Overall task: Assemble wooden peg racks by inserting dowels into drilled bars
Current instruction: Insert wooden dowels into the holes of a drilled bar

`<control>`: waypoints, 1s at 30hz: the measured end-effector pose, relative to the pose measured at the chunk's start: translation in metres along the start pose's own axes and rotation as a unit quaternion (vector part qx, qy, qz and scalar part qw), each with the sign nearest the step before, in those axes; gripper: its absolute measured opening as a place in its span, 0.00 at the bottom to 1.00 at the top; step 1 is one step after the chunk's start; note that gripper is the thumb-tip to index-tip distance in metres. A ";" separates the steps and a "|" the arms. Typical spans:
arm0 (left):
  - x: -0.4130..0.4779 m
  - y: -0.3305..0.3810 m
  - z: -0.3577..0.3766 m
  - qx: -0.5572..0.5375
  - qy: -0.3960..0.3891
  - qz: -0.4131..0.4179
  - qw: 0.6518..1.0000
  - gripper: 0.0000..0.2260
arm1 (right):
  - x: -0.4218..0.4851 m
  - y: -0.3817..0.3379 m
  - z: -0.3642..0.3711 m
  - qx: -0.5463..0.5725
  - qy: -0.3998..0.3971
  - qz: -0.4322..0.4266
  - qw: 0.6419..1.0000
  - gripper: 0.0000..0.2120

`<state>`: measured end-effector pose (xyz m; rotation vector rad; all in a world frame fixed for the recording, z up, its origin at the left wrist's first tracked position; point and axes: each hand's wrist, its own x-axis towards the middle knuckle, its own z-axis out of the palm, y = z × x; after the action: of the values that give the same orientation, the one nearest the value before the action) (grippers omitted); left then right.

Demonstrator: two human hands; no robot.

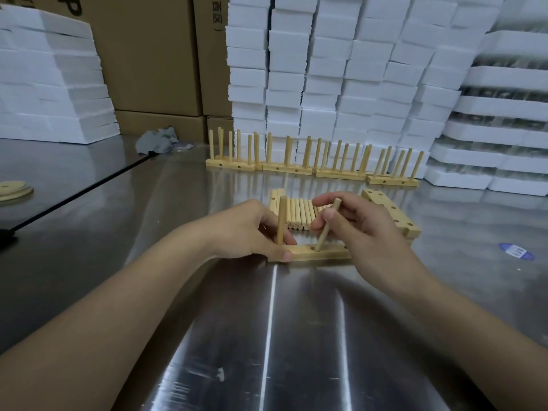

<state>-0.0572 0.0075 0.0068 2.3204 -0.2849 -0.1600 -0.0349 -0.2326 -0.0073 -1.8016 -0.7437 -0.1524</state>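
Bench [296, 336]: a shiny metal top was seen, with the drilled bar [305, 253] laid flat on it, straight ahead of the person.
Left hand [255, 229]: the left end of the drilled bar was gripped, the thumb pressed on its front face and the fingers curled behind.
First dowel [281, 221]: it was stood upright in a hole at the left end of the drilled bar, against the left fingers.
Right hand [361, 229]: the second dowel [327, 225] was pinched between thumb and fingers, above the middle of the drilled bar.
Second dowel: it was tilted to the right, its lower tip set at the next hole of the drilled bar; how deep it sat could not be told.
Loose dowels [296, 213]: a row was laid side by side just behind the drilled bar.
Spare bars [391, 212]: these were stacked behind and to the right of the drilled bar.
Finished racks [311, 164]: a line of them was stood well behind the drilled bar, before stacked white foam blocks [326, 69].
Step in hand: the second peg was judged to be at its seating, with holes to the right not yet filled.
Next move: the second dowel would need to be righted and pressed straight down while the drilled bar was held steady.
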 end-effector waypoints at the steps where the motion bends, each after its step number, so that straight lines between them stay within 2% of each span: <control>1: 0.000 -0.001 0.000 -0.002 0.002 0.002 1.000 0.08 | 0.001 -0.001 0.001 -0.003 -0.005 0.001 1.000 0.10; 4: 0.001 -0.001 0.000 -0.004 0.003 0.001 1.000 0.09 | 0.007 -0.004 0.003 -0.037 -0.018 -0.006 0.999 0.09; 8: 0.002 -0.004 -0.001 -0.007 0.002 0.003 1.000 0.08 | 0.015 -0.007 0.002 -0.029 -0.043 0.006 0.999 0.07; 13: 0.003 -0.005 -0.002 -0.005 -0.001 0.005 1.000 0.09 | 0.022 -0.010 -0.008 -0.032 -0.112 0.034 0.993 0.05; 30: 0.000 -0.004 0.001 -0.013 0.008 0.003 1.000 0.08 | 0.011 -0.004 -0.003 -0.032 -0.068 0.033 0.997 0.04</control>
<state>-0.0567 0.0095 0.0037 2.2935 -0.2812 -0.1421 -0.0279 -0.2301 0.0022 -1.9096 -0.7822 -0.0111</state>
